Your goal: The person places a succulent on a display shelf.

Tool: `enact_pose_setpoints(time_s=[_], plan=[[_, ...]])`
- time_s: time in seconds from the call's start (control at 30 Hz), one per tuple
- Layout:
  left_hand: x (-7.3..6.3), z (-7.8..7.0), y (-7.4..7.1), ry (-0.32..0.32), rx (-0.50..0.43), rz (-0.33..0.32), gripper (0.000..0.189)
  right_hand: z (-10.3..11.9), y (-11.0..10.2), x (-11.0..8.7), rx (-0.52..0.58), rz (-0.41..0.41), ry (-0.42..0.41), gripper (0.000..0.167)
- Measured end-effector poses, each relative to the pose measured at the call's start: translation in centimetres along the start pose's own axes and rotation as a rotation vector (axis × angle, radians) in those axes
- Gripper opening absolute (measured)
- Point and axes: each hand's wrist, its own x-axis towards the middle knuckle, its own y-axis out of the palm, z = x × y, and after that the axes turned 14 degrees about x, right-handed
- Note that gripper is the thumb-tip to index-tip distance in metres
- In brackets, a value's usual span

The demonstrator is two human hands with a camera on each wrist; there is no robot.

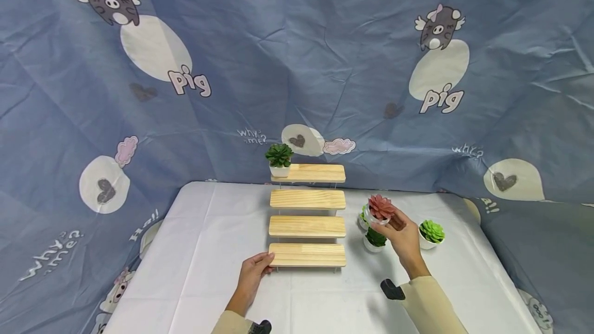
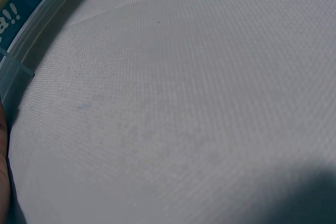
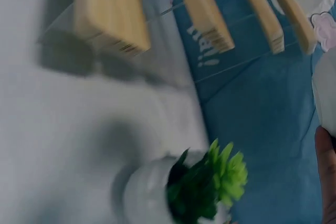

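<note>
A tiered display stand with several pale wooden steps (image 1: 307, 255) is at the centre of the table in the head view. My left hand (image 1: 252, 275) grips the left end of its lowest step; only a sliver of finger (image 2: 3, 177) shows in the left wrist view. My right hand (image 1: 405, 238) holds a red artificial succulent (image 1: 381, 207) by its white pot, raised right of the stand. In the right wrist view that pot (image 3: 326, 93) is at the right edge. Below it are a dark green succulent (image 1: 376, 237) and a partly hidden light green one (image 1: 362, 215).
Another dark green succulent (image 1: 279, 155) stands on the top step's left end. A bright green succulent (image 1: 432, 231) in a white pot sits right of my right hand. Blue patterned cloth (image 1: 297, 66) rises behind the white-covered table (image 1: 209, 251).
</note>
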Motion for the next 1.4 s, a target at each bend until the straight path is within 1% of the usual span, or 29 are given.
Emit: enact_pose_setpoints(time_s=[0.07,0.33,0.73,0.87,0.97,1.1,1.2,1.3,1.4], plan=[[0.1,0.0,0.0,0.001,-0.001,-0.001,0.039,0.5,0.6,0.3,-0.016,0.01,-0.016,0.076],[0.2,0.3,0.0,0.008,0.004,-0.015,0.043,1.8,2.9,1.9,0.014,0.051,-0.103,0.072],[0.4,0.4,-0.1,0.006,0.008,-0.009,0.043,4.0,6.4,3.7,0.03,0.094,-0.112,0.07],[0.1,0.4,0.0,0.01,-0.005,-0.01,0.042,4.4,7.2,4.3,0.006,0.116,-0.114,0.07],[-0.2,0.4,0.1,0.012,-0.01,0.006,0.039,4.5,7.6,4.7,-0.019,0.123,-0.114,0.068],[-0.4,0.4,0.2,0.02,0.002,0.022,0.038,4.7,8.3,5.2,-0.034,0.142,-0.152,0.065],[-0.2,0.4,0.1,0.023,0.011,0.017,0.039,4.9,9.0,5.6,-0.031,0.167,-0.174,0.064],[0.0,0.3,-0.1,0.02,0.008,0.017,0.04,5.2,10.0,6.0,-0.029,0.186,-0.165,0.066],[-0.8,-1.0,-0.4,0.025,0.005,0.028,0.038,5.5,11.0,6.4,-0.037,0.195,-0.149,0.068]])
